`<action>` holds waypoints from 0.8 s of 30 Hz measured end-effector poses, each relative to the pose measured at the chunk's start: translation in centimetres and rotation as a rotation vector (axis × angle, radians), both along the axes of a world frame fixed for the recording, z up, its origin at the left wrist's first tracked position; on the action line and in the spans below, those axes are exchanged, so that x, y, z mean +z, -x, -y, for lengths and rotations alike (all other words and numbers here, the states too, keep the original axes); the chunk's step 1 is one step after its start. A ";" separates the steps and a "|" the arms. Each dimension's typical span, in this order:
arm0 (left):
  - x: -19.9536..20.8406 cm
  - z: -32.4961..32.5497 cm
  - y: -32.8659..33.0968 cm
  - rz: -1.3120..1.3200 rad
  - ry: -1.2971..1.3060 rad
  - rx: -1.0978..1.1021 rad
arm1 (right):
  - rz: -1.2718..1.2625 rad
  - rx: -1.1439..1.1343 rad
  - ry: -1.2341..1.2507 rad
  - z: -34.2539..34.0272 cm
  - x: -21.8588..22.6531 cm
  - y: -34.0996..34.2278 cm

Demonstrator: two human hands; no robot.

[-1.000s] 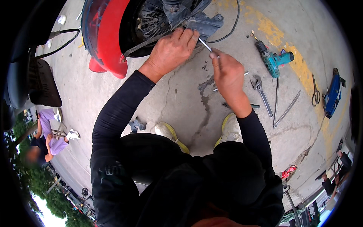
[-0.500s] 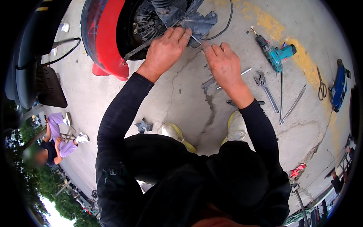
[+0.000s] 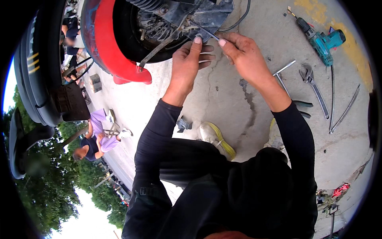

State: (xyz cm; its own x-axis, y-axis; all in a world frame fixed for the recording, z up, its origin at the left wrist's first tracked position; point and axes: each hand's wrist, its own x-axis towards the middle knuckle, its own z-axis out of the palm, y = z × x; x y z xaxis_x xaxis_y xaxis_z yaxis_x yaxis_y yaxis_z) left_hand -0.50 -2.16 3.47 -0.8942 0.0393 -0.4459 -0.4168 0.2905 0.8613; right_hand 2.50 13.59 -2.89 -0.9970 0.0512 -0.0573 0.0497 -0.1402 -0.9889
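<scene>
My right hand (image 3: 248, 55) pinches a slim metal rod (image 3: 207, 32) between thumb and fingers; its other end is hidden in the hand. The rod's far tip reaches the dark metal bracket (image 3: 213, 18) at the hub of a small vehicle's wheel (image 3: 153, 30). Just below the bracket is my left hand (image 3: 189, 61), thumb up and fingers stretched apart, holding nothing. Its thumb tip lies close to the bracket's lower edge, and whether they touch I cannot tell. A flat metal strut (image 3: 159, 49) runs from the hub to the red fender (image 3: 107, 44).
On the concrete at right lie a teal cordless drill (image 3: 324, 42), an adjustable wrench (image 3: 315, 89), a T-shaped metal tool (image 3: 283, 71), dark-handled pliers (image 3: 303, 104) and thin metal strips (image 3: 345, 108). A black cable (image 3: 242, 20) hangs beside the bracket. One person (image 3: 97, 139) sits at far left.
My left hand has let go near the bracket, opened and dropped slightly below it. The right hand keeps hold of the rod. The whole view has shifted, with the scene sliding rightward.
</scene>
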 end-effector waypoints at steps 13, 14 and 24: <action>5.6 1.8 5.4 -1.328 1.281 -0.903 | 0.476 0.258 0.859 -1.6 2.4 1.6; 5.4 1.7 5.6 -1.362 1.438 -0.976 | 0.532 0.330 0.977 -2.7 2.4 2.2; 4.2 1.6 6.4 -1.442 1.205 -0.809 | 0.409 0.407 0.149 -6.9 4.2 6.2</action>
State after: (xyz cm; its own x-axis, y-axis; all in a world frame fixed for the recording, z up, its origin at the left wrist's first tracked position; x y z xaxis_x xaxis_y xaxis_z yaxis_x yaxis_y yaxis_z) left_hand -6.94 -3.81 7.68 -0.4835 0.8137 0.3226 0.7388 0.5770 -0.3481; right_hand -3.67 20.53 1.30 -0.8306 -0.3682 -0.4178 0.5008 -0.1660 -0.8495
